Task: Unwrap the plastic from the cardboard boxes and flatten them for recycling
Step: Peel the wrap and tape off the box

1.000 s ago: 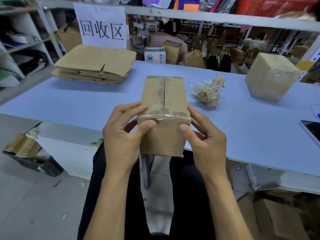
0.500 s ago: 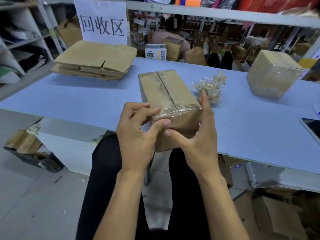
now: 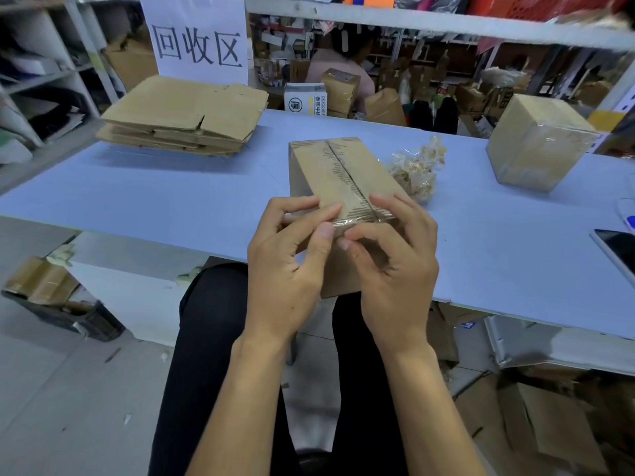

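over the near table edge (image 3: 515, 269), both hands hold the plastic-wrapped cardboard box (image 3: 338, 173): left hand (image 3: 285, 266) curled around its left side, right hand (image 3: 398, 262) fingers pinching film at its near end.

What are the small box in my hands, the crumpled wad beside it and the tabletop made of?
Small brown box: looks like matte corrugated cardboard, with a glossy clear plastic band at its near edge. Crumpled translucent wad: seemingly thin plastic film or tape, glinting, with tan bits stuck in it. Pale blue tabletop: smooth, probably laminate; I can't be sure.
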